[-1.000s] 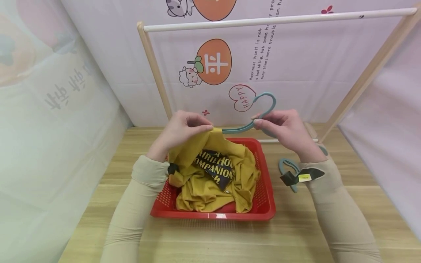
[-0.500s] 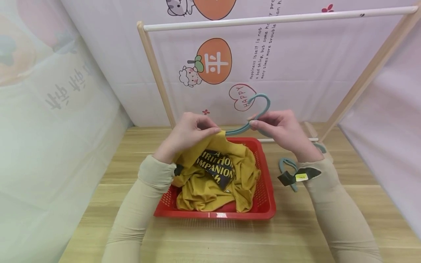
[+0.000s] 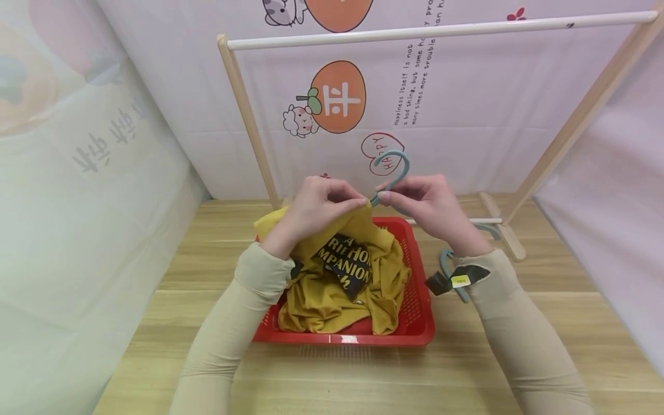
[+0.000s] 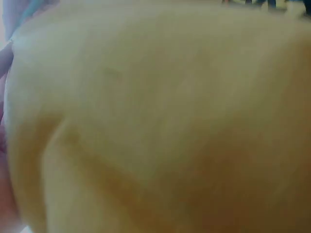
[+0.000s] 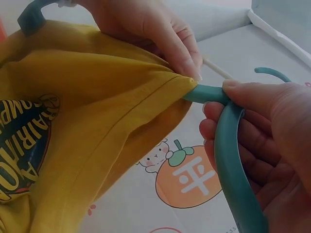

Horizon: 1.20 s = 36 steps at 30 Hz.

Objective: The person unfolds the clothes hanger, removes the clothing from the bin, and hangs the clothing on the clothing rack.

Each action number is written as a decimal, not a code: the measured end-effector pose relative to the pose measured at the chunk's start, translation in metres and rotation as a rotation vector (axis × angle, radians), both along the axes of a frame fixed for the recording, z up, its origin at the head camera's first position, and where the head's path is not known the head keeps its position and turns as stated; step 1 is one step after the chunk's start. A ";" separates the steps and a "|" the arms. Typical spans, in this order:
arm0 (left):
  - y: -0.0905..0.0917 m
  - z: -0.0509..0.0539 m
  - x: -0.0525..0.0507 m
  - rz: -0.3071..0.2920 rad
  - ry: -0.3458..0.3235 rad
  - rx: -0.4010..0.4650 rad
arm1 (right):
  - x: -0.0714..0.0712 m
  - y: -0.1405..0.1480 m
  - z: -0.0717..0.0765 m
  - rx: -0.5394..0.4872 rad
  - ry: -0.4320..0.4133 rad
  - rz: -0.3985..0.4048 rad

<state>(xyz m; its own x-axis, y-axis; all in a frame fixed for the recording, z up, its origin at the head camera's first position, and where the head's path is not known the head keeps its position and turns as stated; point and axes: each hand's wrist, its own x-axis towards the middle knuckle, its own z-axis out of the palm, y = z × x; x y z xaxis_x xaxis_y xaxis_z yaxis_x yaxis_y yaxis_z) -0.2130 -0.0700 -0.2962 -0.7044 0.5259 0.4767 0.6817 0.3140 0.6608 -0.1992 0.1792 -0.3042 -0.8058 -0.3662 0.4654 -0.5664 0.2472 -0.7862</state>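
Note:
My left hand (image 3: 324, 208) pinches the edge of a yellow T-shirt (image 3: 316, 314), where the cloth is drawn over one arm of a teal clothes hanger (image 3: 404, 167). Close beside it, my right hand (image 3: 427, 202) grips the hanger below its hook. From the right wrist view, the hanger (image 5: 231, 160) runs into the shirt's collar edge (image 5: 187, 82), and its other arm is bare. Most of the shirt lies bunched in a red basket (image 3: 358, 341), its dark printed lettering facing up. Blurred yellow cloth (image 4: 170, 97) fills the left wrist view.
Behind the basket stands a rack with a white rail (image 3: 441, 33) and wooden posts (image 3: 249, 121). More teal hangers (image 3: 460, 288) lie on the wooden table (image 3: 560, 346) to the right, partly hidden by the right forearm. Printed white sheets (image 3: 207, 86) enclose the back and sides.
Both hands have shifted: the left hand moved right with the shirt edge, the right hand slightly left with the hanger. The shirt now covers more of the hanger's arm, and the hands are closer together.

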 end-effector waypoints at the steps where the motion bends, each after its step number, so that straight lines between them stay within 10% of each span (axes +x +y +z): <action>1: 0.000 0.000 0.000 0.001 -0.007 -0.017 | 0.000 0.000 0.000 0.000 0.002 0.000; 7: -0.004 0.004 0.002 0.038 -0.013 -0.092 | 0.000 -0.004 0.004 -0.027 0.005 -0.017; 20: -0.030 0.013 0.002 0.157 -0.084 0.054 | 0.015 0.002 0.012 -0.132 -0.033 -0.132; 36: -0.040 0.025 0.007 0.174 -0.149 0.130 | -0.005 -0.010 -0.029 0.087 -0.102 0.010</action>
<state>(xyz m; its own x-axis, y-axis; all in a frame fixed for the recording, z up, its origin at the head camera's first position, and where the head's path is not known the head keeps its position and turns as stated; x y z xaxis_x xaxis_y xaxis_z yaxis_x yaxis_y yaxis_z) -0.2056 -0.1100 -0.2714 -0.8465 0.3319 0.4163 0.5167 0.3238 0.7925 -0.2039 0.1696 -0.3337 -0.8434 -0.4099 0.3473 -0.4874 0.3119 -0.8156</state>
